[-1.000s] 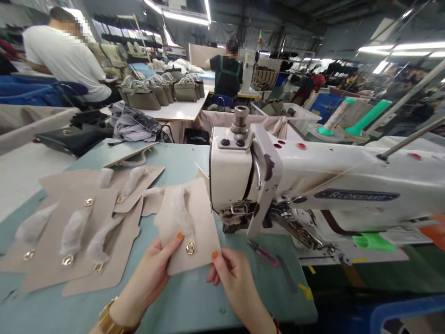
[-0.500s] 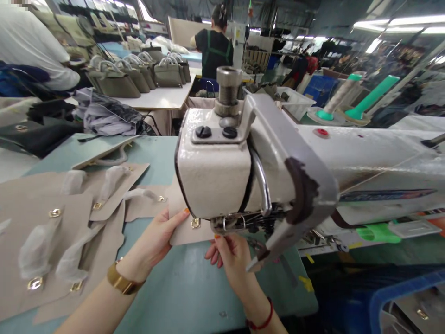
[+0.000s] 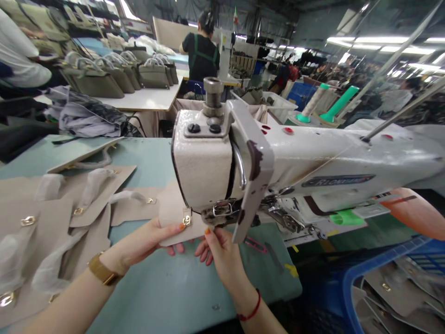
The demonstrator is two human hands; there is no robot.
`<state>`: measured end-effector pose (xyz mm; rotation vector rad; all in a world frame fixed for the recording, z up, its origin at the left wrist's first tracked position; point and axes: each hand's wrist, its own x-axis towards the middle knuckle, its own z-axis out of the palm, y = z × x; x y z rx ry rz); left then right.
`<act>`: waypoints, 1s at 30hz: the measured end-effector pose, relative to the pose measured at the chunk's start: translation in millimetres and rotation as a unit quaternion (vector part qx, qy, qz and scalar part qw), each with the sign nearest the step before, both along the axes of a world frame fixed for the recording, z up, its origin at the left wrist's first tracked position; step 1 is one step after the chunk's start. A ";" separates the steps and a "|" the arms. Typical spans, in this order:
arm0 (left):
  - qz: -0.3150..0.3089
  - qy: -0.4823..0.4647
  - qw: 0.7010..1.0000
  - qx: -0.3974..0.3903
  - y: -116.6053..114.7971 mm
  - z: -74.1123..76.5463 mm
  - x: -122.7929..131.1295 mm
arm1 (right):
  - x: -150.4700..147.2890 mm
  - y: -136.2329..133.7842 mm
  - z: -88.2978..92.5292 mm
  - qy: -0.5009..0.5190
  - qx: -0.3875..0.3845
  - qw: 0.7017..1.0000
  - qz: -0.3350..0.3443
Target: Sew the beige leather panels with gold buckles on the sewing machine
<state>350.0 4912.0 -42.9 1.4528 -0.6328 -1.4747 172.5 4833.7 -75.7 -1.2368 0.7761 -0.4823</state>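
Your left hand (image 3: 148,241) pinches one flat beige leather-like panel (image 3: 172,211), your right hand (image 3: 223,254) its near edge, at the white metal sewing-machine head (image 3: 204,169); any stitching is hidden. Work seems partway: similar panels (image 3: 52,222) lie on the blue-green desk (image 3: 156,290), other panels (image 3: 377,282) in the blue plastic basket (image 3: 354,270).

Lighting: white ceiling tubes (image 3: 382,40), bright; glossy highlights along my sewing machine (image 3: 292,153); far-right background blurred; edges stretched.

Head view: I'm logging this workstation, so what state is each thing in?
Panel: held, partly hidden by machine
Left hand: gripping panel, thumb on top
Right hand: thumb at panel's edge
Machine: running or not, can't tell
Other panels: overlapping on table
Handles: wrapped
Snips: lying, partly hidden
Bin: loaded
Bags: upright
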 end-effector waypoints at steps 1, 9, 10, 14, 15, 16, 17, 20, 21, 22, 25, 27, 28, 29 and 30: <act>-0.030 -0.024 0.999 -0.002 -0.2 2.8 1.1 | 1.0 1.3 -0.7 -0.003 0.009 1.000 0.004; -0.081 -0.078 0.993 -0.033 -1.7 -6.3 8.3 | 6.6 5.7 1.1 -0.007 0.036 0.999 -0.010; -0.081 -0.079 0.993 -0.034 -1.2 -9.7 9.2 | 7.0 5.8 1.7 -0.009 0.040 0.999 -0.013; -0.075 -0.106 0.991 -0.036 -1.2 -13.9 9.8 | 8.8 6.0 3.6 -0.023 0.044 0.998 -0.028; -0.076 -0.109 0.990 -0.038 -1.7 -12.5 9.4 | 9.5 6.0 4.0 -0.025 0.041 0.998 -0.033; -0.076 -0.110 0.990 -0.038 -2.2 -10.6 8.9 | 10.5 6.1 4.6 -0.027 0.039 0.998 -0.037; -0.075 -0.112 0.990 -0.039 -2.7 -8.5 8.4 | 11.5 6.3 5.2 -0.028 0.038 0.998 -0.041; -0.069 -0.134 0.988 -0.030 -3.1 -2.7 7.3 | 15.0 7.7 6.7 -0.031 0.043 0.997 -0.049; -0.065 -0.141 0.987 -0.027 -3.2 -1.4 7.1 | 16.1 8.5 6.9 -0.030 0.048 0.997 -0.053; -0.061 -0.147 0.987 -0.025 -3.3 -0.4 7.0 | 17.3 9.3 6.9 -0.029 0.051 0.997 -0.057; -0.053 -0.149 0.987 -0.026 -4.4 0.8 7.1 | 20.6 11.7 6.0 -0.026 0.059 0.996 -0.069; -0.054 -0.152 0.987 -0.025 -5.4 1.0 7.9 | 22.8 12.8 5.9 -0.025 0.060 0.995 -0.072; -0.058 -0.155 0.986 -0.023 -5.8 1.1 8.6 | 23.9 13.3 6.3 -0.024 0.061 0.995 -0.071; -0.062 -0.162 0.985 -0.019 -6.2 1.3 9.5 | 25.0 13.7 7.0 -0.023 0.061 0.995 -0.071; -0.065 -0.171 0.983 -0.013 -6.5 1.5 10.5 | 26.0 14.2 8.0 -0.023 0.059 0.995 -0.070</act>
